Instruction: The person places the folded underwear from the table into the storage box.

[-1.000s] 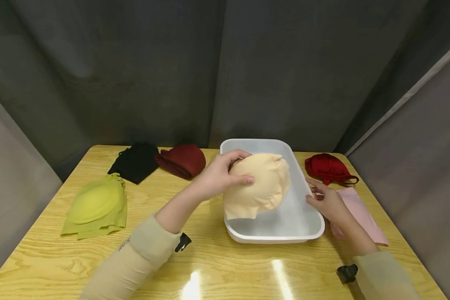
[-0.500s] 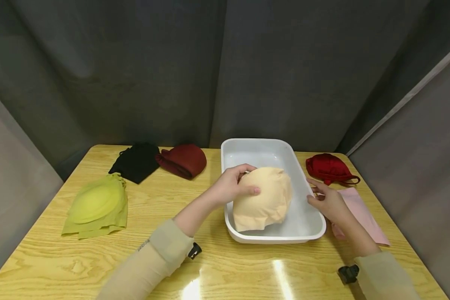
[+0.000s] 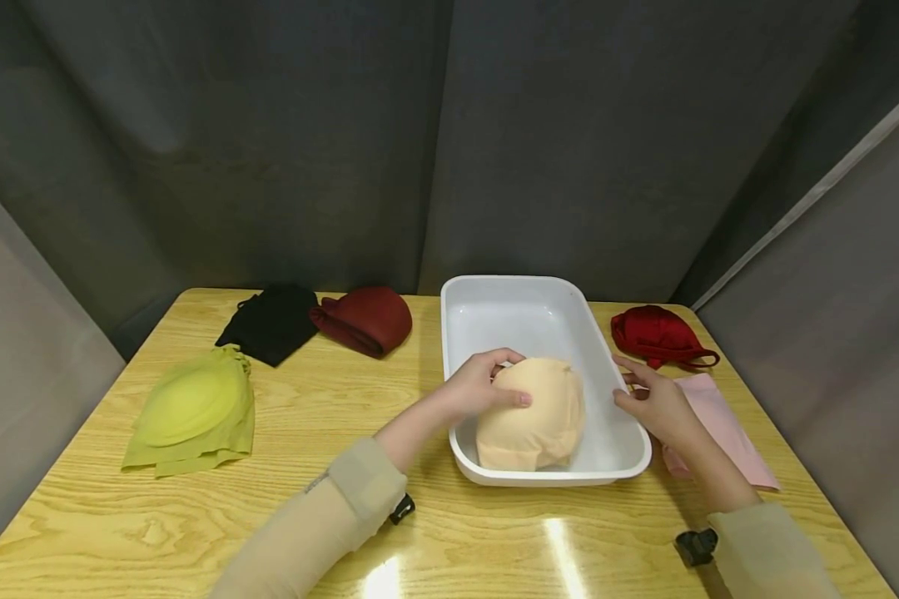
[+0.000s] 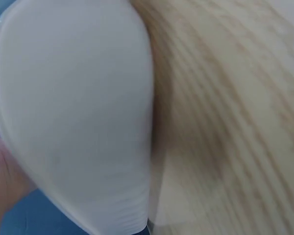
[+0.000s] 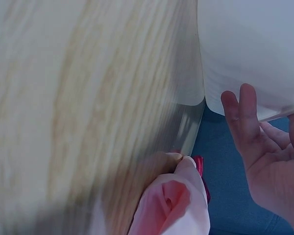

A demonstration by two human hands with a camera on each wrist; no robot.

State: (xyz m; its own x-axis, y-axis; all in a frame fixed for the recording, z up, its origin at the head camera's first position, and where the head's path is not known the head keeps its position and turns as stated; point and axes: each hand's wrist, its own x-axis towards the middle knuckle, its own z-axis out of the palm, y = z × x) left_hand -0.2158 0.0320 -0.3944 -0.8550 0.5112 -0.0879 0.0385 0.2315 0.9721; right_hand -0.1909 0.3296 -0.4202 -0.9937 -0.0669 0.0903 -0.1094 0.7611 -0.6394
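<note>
A folded beige bra (image 3: 535, 420) lies at the near end inside the white plastic tray (image 3: 520, 476). My left hand (image 3: 487, 387) holds its left side, thumb over the cup and fingers behind the top edge. In the left wrist view the tray wall (image 4: 78, 112) hides most of that hand, and only a bit of thumb base shows. My right hand (image 3: 655, 403) is beside the tray's right rim, with fingertips touching it from outside. In the right wrist view, two fairly straight fingers (image 5: 248, 105) lie against the tray's outer wall.
On the wooden table (image 3: 330, 399), a yellow-green bra (image 3: 191, 408), a black folded garment (image 3: 270, 324) and a maroon folded garment (image 3: 367, 323) lie to the left. A red bra (image 3: 655, 334) and a pink folded cloth garment (image 3: 722, 428) lie right of the tray. Grey curtains (image 3: 330, 150) surround the table.
My left hand has lowered the beige bra down and slightly right, from above the tray's left rim into its near end. The right hand has stayed at the right rim.
</note>
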